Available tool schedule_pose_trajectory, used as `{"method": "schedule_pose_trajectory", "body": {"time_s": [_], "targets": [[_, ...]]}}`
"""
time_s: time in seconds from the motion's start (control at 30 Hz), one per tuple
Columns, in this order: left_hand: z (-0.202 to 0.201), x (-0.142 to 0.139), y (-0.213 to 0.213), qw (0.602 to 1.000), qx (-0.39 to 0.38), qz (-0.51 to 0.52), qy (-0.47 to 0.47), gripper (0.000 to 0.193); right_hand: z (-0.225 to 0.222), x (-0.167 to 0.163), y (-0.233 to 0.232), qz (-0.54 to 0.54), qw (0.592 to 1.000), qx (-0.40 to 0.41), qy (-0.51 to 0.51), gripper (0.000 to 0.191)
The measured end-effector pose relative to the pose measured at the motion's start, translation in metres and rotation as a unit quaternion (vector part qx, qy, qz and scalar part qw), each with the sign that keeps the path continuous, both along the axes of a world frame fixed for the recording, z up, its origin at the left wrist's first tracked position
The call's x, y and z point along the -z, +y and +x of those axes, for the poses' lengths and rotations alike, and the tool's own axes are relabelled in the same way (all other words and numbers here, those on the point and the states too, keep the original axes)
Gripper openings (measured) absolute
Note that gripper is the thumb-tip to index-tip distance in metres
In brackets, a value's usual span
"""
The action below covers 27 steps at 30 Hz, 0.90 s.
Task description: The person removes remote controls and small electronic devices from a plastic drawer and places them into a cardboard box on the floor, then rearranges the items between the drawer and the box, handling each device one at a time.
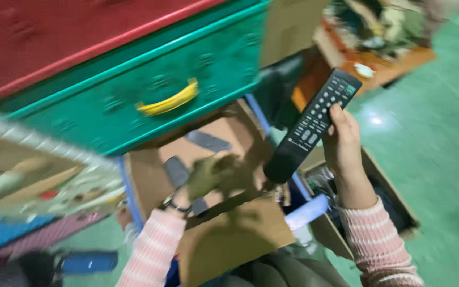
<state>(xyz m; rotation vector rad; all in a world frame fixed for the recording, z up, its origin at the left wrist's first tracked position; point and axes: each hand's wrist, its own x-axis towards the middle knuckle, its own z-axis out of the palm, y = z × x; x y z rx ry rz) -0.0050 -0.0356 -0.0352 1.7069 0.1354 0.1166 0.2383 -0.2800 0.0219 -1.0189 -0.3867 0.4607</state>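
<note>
My right hand [343,143] holds a long black remote control [313,123] upright, its buttons facing me, above an open cardboard box [394,202] on the right. My left hand [208,178], blurred by motion, reaches into another open cardboard box [150,175] in front of me. Two grey remote-like objects [176,171] lie inside that box, close to the left hand's fingers. Whether the left hand grips anything cannot be told. Both arms wear pink striped sleeves, and a watch sits on the left wrist.
A green plastic crate with a yellow handle [168,100] is stacked under a red crate [54,37] at the upper left. A cluttered orange table [383,64] stands at the upper right. The floor [442,133] is green. Blue items [88,261] lie at the lower left.
</note>
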Motion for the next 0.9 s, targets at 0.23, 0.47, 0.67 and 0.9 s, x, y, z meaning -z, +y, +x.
{"method": "schedule_pose_trajectory", "body": {"time_s": [0.23, 0.47, 0.67, 0.9], "targets": [[0.012, 0.043, -0.007, 0.981, -0.119, 0.140, 0.061, 0.023, 0.014, 0.060, -0.154, -0.078, 0.976, 0.181, 0.091, 0.021], [0.071, 0.036, -0.032, 0.983, -0.069, 0.093, -0.140, 0.030, -0.023, 0.158, -0.274, -0.212, 0.912, 0.229, 0.266, 0.041], [0.144, -0.006, -0.102, 0.992, 0.018, 0.045, -0.119, 0.046, -0.058, 0.227, -0.329, -0.343, 0.869, 0.241, 0.262, 0.053], [0.196, -0.069, -0.182, 0.890, 0.264, 0.370, 0.045, 0.037, -0.049, 0.243, -0.352, -0.506, 0.826, 0.198, 0.147, 0.087]]}}
